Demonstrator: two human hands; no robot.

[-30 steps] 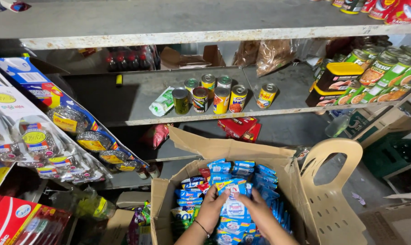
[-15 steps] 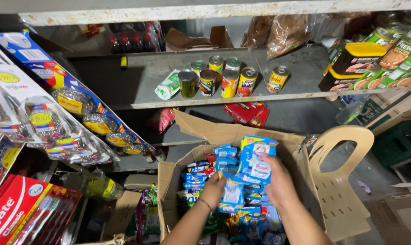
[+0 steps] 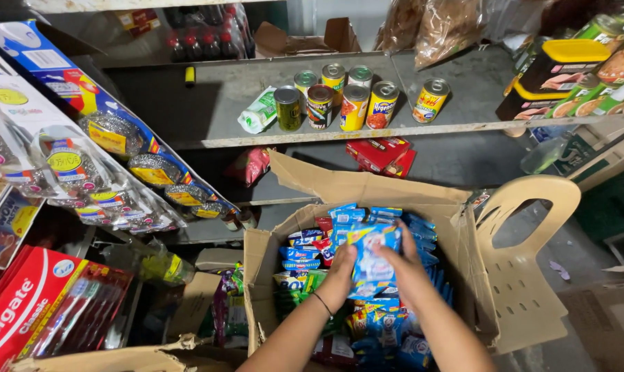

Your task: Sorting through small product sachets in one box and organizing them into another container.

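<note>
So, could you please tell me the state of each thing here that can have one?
Cardboard box: open, flaps up, full of packets.
Blue packet: held in both hands above the box.
Left hand: gripping the packet.
Right hand: gripping the packet.
Cans: upright, closed.

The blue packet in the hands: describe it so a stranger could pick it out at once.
Below the shelf of cans stands an open cardboard box full of snack packets. The left hand and right hand hold one blue packet between them above the pile. Unlike its neighbours, it is lifted and gripped on both sides.
</note>
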